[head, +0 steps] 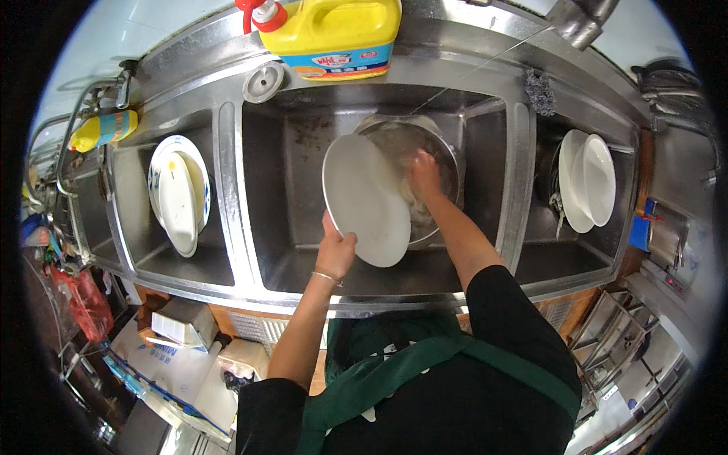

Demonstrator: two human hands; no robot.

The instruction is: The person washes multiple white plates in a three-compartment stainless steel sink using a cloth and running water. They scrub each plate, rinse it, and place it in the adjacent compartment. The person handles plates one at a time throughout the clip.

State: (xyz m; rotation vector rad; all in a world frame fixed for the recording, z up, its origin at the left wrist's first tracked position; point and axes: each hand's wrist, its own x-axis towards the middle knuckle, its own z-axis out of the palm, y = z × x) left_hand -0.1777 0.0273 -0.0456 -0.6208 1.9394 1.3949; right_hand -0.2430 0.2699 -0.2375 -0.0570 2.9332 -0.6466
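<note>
My left hand [336, 250] grips the near edge of a large white oval plate [364, 199], its thumb on top. The plate is tilted and partly covers a round metal basin [452, 148] of cloudy water in the middle stainless-steel sink [270, 187]. My right hand [424, 173] reaches into the basin, beside the plate's right edge. Its fingers are blurred and partly under water, so whether they hold anything is unclear. Something pale lies in the water below that hand, too murky to name.
In the left sink, a white oval dish [179, 210] rests on a blue-patterned plate [199, 176]. White dishes [600, 182] stand tilted in the right sink. A yellow detergent jug [341, 34], a drain strainer [263, 82] and a steel-wool scrubber [539, 92] sit along the back ledge.
</note>
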